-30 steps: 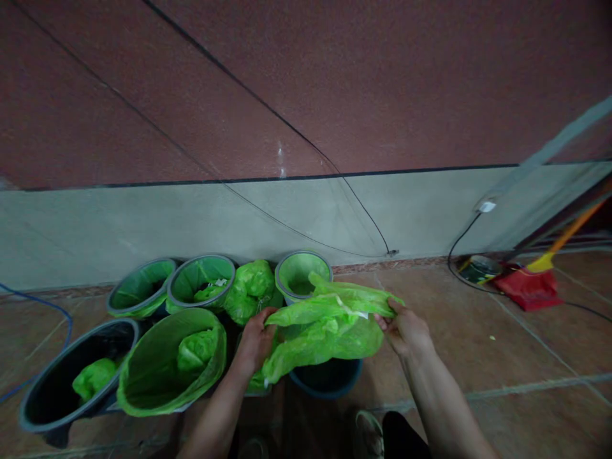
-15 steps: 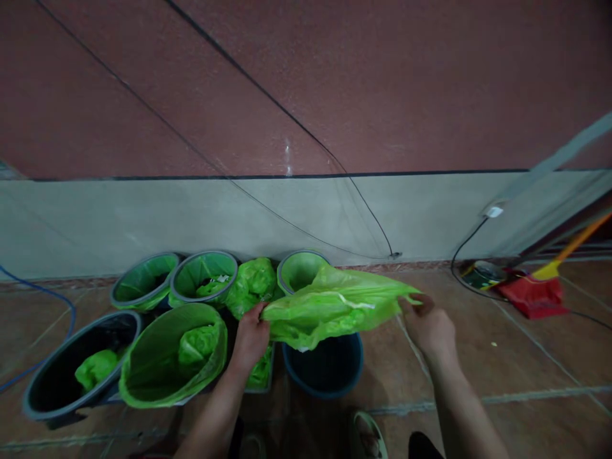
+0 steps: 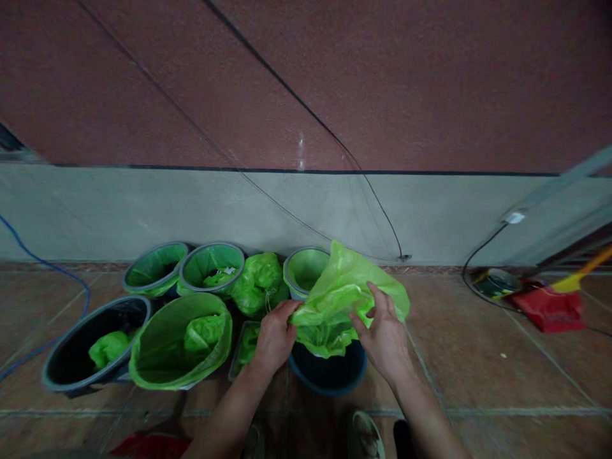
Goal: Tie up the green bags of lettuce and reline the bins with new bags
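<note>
A thin green plastic bag [image 3: 335, 299] hangs loosely over a dark blue bin [image 3: 329, 376], covering part of its mouth. My left hand [image 3: 275, 338] pinches the bag's left edge between thumb and fingers. At the bag's right side is my right hand [image 3: 382, 331], its thumb and fingers spread apart near the crumpled plastic. Behind the bag stands a grey-rimmed bin [image 3: 306, 268] lined with green plastic, partly hidden by it.
Left of my hands stand several bins, among them a green-lined bin [image 3: 143, 357] and a dark bin [image 3: 62, 363]. A stuffed green bag [image 3: 261, 280] sits between bins. Far right lie a red dustpan [image 3: 549, 306] and a black cable [image 3: 466, 255]. A blue hose [image 3: 62, 271] runs at left.
My right hand has moved left toward my left hand and its fingers have opened. The bag, stretched flat between both hands before, now bunches and billows up at the back.
</note>
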Demonstrator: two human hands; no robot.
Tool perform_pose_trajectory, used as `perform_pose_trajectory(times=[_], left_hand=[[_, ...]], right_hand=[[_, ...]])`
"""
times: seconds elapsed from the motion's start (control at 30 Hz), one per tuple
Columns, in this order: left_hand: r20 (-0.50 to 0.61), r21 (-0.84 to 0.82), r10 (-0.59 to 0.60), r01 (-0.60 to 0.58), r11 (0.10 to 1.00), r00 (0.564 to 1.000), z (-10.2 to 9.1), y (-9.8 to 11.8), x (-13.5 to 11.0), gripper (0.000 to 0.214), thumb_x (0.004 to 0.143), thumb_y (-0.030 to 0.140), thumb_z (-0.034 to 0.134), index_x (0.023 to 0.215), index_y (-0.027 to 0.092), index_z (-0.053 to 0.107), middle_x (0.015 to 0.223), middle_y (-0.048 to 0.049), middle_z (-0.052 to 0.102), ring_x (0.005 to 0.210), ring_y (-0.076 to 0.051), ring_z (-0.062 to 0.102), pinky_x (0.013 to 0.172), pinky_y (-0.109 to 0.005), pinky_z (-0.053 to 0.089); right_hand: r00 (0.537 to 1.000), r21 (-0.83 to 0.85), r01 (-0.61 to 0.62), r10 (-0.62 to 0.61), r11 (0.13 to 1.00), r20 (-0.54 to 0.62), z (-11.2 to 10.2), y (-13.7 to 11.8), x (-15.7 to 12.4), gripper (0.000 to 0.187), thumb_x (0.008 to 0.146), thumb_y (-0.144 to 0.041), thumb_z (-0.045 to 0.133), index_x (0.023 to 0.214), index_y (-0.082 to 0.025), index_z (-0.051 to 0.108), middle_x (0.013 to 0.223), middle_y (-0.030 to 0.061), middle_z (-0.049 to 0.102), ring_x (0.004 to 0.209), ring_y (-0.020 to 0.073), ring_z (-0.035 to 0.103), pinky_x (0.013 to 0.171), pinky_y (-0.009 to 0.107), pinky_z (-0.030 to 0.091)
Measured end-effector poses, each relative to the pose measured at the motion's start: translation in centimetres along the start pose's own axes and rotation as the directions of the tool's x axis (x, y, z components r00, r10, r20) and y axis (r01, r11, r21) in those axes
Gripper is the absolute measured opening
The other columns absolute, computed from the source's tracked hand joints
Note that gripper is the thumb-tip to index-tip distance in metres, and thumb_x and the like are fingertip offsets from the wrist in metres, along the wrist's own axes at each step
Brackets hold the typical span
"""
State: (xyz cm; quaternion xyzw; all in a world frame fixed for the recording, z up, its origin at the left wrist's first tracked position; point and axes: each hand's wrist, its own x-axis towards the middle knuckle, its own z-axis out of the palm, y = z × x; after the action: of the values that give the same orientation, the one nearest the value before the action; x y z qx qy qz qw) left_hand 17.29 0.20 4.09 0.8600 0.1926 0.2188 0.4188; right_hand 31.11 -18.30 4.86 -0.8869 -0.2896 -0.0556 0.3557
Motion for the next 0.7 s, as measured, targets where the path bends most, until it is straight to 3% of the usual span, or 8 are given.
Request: perform_pose_trajectory(times=[0.1, 0.2, 0.27, 0.37, 0.47, 0.57, 0.7], left_hand=[[-0.021, -0.047, 0.033, -0.034, 0.998, 0.999, 0.3, -0.1, 0.0, 0.055, 0.071, -0.001, 0.043, 0.113, 0.021, 0.071, 0.117, -0.0055, 0.072, 0.111, -0.019, 0.066, 0.103, -0.033, 0.049], [-0.062, -0.061, 0.025, -0.029, 0.998, 0.998, 0.6, -0.3, 0.0, 0.057, 0.068, -0.003, 0.043, 0.112, 0.021, 0.071, 0.117, -0.0054, 0.072, 0.111, -0.018, 0.066, 0.104, -0.034, 0.049], [-0.104, -0.059, -0.011, 0.005, 0.998, 0.995, 0.7, -0.6, 0.1, 0.056, 0.068, -0.003, 0.045, 0.111, 0.021, 0.071, 0.115, -0.0054, 0.072, 0.110, -0.019, 0.066, 0.104, -0.035, 0.050], [-0.149, -0.045, -0.081, 0.075, 0.996, 0.985, 0.6, -1.2, 0.4, 0.051, 0.070, 0.000, 0.051, 0.112, 0.020, 0.071, 0.111, -0.0056, 0.073, 0.104, -0.020, 0.068, 0.100, -0.036, 0.053], [-0.145, 0.033, -0.133, 0.139, 0.990, 0.980, 0.3, -1.8, 0.7, 0.050, 0.068, -0.002, 0.053, 0.111, 0.017, 0.071, 0.110, -0.0079, 0.073, 0.099, -0.020, 0.069, 0.096, -0.036, 0.054], [-0.106, 0.200, -0.166, 0.185, 0.962, 0.980, -0.1, -2.1, 0.8, 0.055, 0.065, -0.006, 0.051, 0.112, 0.016, 0.070, 0.111, -0.0095, 0.073, 0.100, -0.021, 0.069, 0.094, -0.034, 0.054], [-0.091, 0.386, -0.207, 0.226, 0.895, 0.974, -0.8, -2.4, 0.7, 0.055, 0.069, -0.003, 0.052, 0.116, 0.020, 0.069, 0.113, -0.0091, 0.074, 0.100, -0.022, 0.070, 0.093, -0.032, 0.052]], right_hand=[[0.998, -0.088, -0.057, 0.056, 0.995, -0.012, 0.1, 1.2, 0.4, 0.062, 0.087, -0.040, 0.052, 0.143, -0.014, 0.045, 0.116, 0.0143, 0.069, 0.083, 0.0254, 0.067, 0.074, 0.041, 0.054], [1.000, -0.146, -0.020, 0.022, 0.989, 0.012, 0.4, 1.7, 0.5, 0.037, 0.090, -0.036, 0.048, 0.115, -0.016, 0.067, 0.097, 0.0111, 0.074, 0.086, 0.0270, 0.067, 0.077, 0.040, 0.052], [1.000, -0.164, 0.023, -0.025, 0.986, -0.006, 0.5, 1.7, 0.5, 0.030, 0.091, -0.034, 0.046, 0.097, -0.018, 0.071, 0.093, 0.0113, 0.074, 0.087, 0.0274, 0.066, 0.080, 0.040, 0.050], [0.993, -0.100, 0.046, -0.057, 0.994, -0.105, 0.1, 1.6, 0.6, 0.032, 0.093, -0.035, 0.045, 0.091, -0.017, 0.071, 0.095, 0.0127, 0.074, 0.087, 0.0271, 0.065, 0.082, 0.041, 0.049], [0.965, 0.094, -0.001, 0.026, 0.996, -0.260, -0.8, 1.7, 0.9, 0.034, 0.093, -0.042, 0.050, 0.094, -0.016, 0.071, 0.097, 0.0122, 0.074, 0.089, 0.0256, 0.067, 0.085, 0.040, 0.050], [0.882, 0.250, -0.024, 0.138, 0.968, -0.450, -1.9, 2.0, 1.4, 0.035, 0.091, -0.048, 0.056, 0.095, -0.016, 0.071, 0.095, 0.0107, 0.074, 0.091, 0.0241, 0.068, 0.088, 0.039, 0.051], [0.703, 0.238, 0.019, 0.156, 0.971, -0.694, -3.1, 2.8, 2.1, 0.034, 0.088, -0.047, 0.061, 0.092, -0.015, 0.071, 0.088, 0.0088, 0.070, 0.079, 0.0203, 0.066, 0.079, 0.037, 0.053]])
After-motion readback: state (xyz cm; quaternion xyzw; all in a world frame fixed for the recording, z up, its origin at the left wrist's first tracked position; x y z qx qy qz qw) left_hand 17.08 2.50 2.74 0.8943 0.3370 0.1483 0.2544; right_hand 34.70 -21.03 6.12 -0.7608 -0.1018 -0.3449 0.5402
